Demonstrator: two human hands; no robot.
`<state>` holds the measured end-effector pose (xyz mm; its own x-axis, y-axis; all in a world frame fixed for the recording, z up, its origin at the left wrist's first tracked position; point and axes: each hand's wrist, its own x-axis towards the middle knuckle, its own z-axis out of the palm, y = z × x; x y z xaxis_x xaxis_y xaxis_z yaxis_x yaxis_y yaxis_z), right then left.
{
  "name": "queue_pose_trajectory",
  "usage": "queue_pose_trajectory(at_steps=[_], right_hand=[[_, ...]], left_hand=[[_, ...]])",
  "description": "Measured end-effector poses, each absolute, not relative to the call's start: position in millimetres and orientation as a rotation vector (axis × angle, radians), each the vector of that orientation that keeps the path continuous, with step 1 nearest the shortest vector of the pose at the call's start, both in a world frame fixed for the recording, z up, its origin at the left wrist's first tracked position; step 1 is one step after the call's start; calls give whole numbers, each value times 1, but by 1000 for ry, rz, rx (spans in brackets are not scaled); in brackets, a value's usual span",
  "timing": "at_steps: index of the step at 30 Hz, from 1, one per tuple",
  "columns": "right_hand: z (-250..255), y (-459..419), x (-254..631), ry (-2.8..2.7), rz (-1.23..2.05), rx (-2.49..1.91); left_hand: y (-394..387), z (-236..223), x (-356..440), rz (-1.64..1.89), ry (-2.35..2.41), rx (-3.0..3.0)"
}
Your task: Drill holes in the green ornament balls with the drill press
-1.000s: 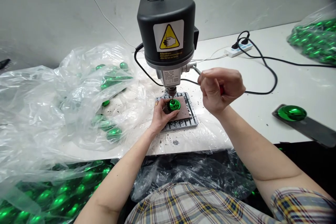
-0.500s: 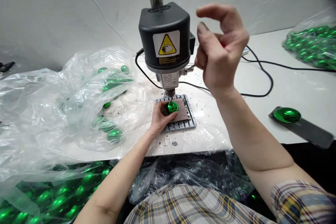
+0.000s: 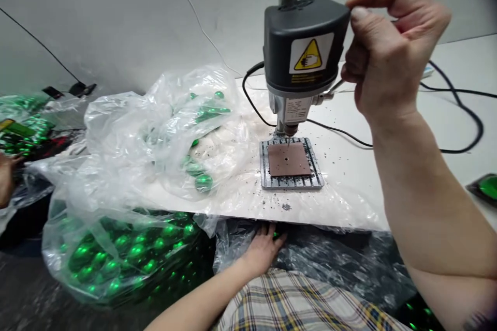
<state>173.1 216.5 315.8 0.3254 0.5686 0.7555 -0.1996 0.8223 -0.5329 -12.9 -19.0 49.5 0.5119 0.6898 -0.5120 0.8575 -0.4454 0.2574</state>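
A small bench drill press (image 3: 306, 41) with a black head stands in front of me. My right hand (image 3: 392, 46) is raised beside it, the lower fingers curled round the end of its feed lever (image 3: 337, 86). Thumb and forefinger come together by the head's corner. Below the drill bit lies a brown square pad (image 3: 287, 163) with a hole in it, on the slotted metal base (image 3: 293, 184). My left hand (image 3: 264, 248) is below the table edge over clear plastic, fingers spread. A green glint shows by its fingertips; what lies under them is partly hidden.
A crumpled clear bag (image 3: 128, 129) with green shiny balls covers the table's left side. A large bag of green balls (image 3: 132, 253) hangs below the edge. Another person's hand (image 3: 5, 178) is at far left. Black cable (image 3: 462, 129) runs right; dark shavings lie around the base.
My left hand has left the drill base and dropped below the table edge; the green ball it held there is gone from the pad. My right hand stays at the lever. The view has shifted left.
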Motion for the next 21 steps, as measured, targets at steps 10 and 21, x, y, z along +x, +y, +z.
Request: queue_pose_trajectory(at_steps=[10, 21], right_hand=[[311, 227, 180, -1120, 554, -398], [312, 217, 180, -1167, 618, -395]], left_hand=[[23, 188, -46, 35, 839, 1912], [218, 191, -211, 149, 2333, 2018]])
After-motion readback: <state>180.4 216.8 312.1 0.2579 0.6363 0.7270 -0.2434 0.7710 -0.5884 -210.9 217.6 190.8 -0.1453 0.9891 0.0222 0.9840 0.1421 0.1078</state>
